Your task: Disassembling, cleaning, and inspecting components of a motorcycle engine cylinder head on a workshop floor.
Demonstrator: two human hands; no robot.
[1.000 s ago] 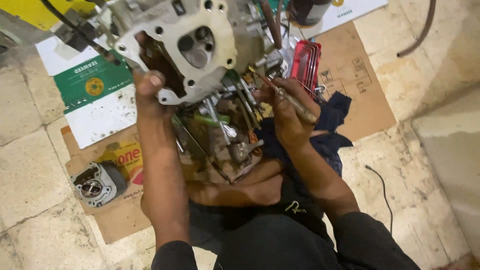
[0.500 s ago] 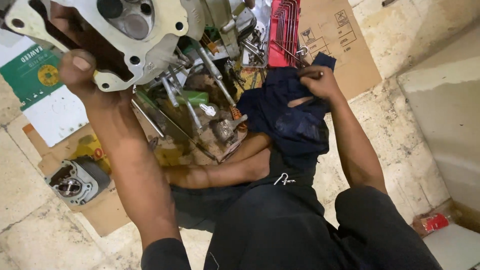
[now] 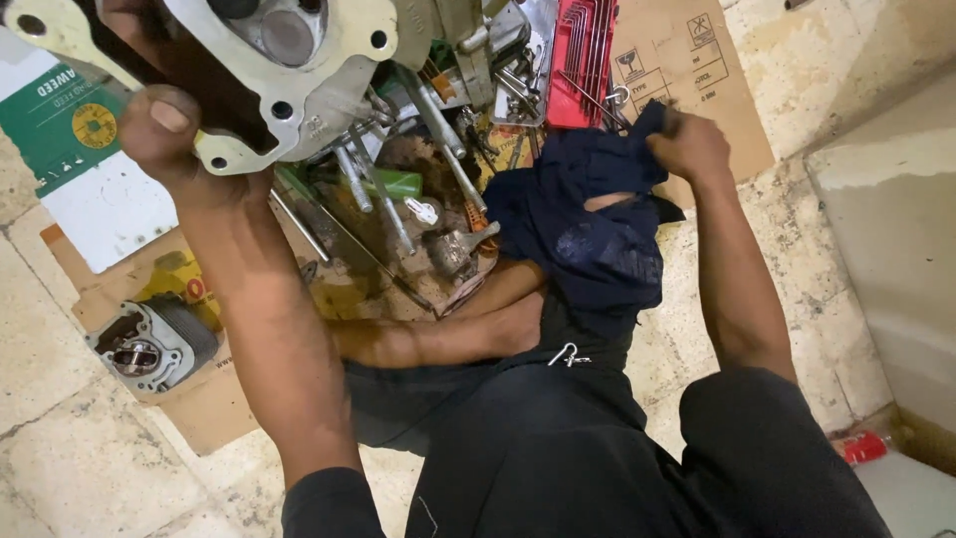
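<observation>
My left hand point(image 3: 164, 125) grips a grey metal engine cylinder head point(image 3: 284, 70), held up close to the camera at the upper left, thumb on its flange. My right hand point(image 3: 687, 144) reaches out to the right and clutches the top edge of a dark blue cloth point(image 3: 593, 224) that lies over my knee. Below the raised part, several long studs and bolts point(image 3: 398, 199) stick up from an oily engine case.
A red holder of hex keys point(image 3: 583, 60) lies on flattened cardboard point(image 3: 697, 70). A finned engine cylinder point(image 3: 154, 344) sits on cardboard at the left. Green-and-white boxes point(image 3: 70, 139) lie at the upper left. A pale step point(image 3: 896, 219) rises at the right.
My right hand let go of a thin tool and moved right onto the dark blue cloth. The cylinder head in my left hand came up closer to the camera.
</observation>
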